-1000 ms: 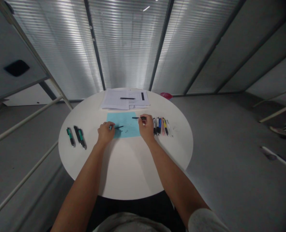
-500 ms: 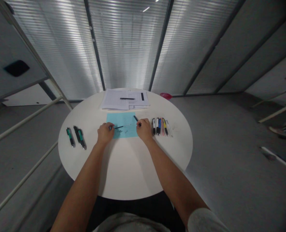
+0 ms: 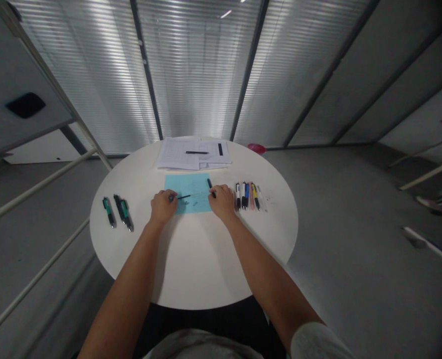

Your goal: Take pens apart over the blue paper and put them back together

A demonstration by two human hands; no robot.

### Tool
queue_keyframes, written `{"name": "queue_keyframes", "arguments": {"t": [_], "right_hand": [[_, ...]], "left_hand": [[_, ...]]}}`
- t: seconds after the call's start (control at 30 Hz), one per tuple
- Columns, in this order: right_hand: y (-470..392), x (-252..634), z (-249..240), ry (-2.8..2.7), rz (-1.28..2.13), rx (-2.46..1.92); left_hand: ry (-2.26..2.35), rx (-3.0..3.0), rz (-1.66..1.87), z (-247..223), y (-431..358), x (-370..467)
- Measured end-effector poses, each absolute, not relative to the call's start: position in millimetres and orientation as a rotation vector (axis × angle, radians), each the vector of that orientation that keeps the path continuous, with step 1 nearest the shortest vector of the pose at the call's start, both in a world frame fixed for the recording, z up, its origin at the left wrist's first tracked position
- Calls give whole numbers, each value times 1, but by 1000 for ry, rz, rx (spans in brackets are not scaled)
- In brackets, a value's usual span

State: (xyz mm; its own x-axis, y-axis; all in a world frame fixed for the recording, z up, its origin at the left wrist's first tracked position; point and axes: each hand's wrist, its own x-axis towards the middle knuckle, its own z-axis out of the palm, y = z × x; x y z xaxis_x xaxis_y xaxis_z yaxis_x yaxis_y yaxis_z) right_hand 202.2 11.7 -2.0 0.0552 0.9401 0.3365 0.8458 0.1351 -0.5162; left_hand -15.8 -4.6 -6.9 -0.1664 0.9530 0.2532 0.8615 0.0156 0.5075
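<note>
A light blue sheet [image 3: 191, 180] lies flat on the round white table [image 3: 196, 269], with a few small dark bits [image 3: 194, 203] on it. My left hand [image 3: 164, 205] is closed at the sheet's left edge. Its fingers pinch a thin dark rod [image 3: 184, 197], which looks like a pen refill and points right over the sheet. At the right edge, my right hand [image 3: 222, 200] is closed on a dark pen barrel [image 3: 210, 183]. The barrel's far end sticks out beyond the fingers; the rest is partly covered by them.
Right of my right hand, several pens [image 3: 246, 195] lie in a row. Green-and-black pens [image 3: 125, 214] are on the left side. Behind the sheet is a stack of papers [image 3: 176, 152] with a dark pen [image 3: 197, 152] on top. A metal frame [image 3: 56, 185] stands left.
My right hand has shifted slightly left, and its fingers have turned the dark barrel a little more upright. The left hand and its thin rod look unmoved.
</note>
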Motion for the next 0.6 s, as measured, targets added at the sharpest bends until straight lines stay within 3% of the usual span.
{"name": "queue_keyframes", "arguments": {"t": [0.3,0.6], "right_hand": [[0,194,1,-2159,227,-1381],[-2,191,-1,-2321,299,-1361]], "left_hand": [[2168,1916,713,1,-7,-13],[2156,1928,749,-2,-6,-13]]}}
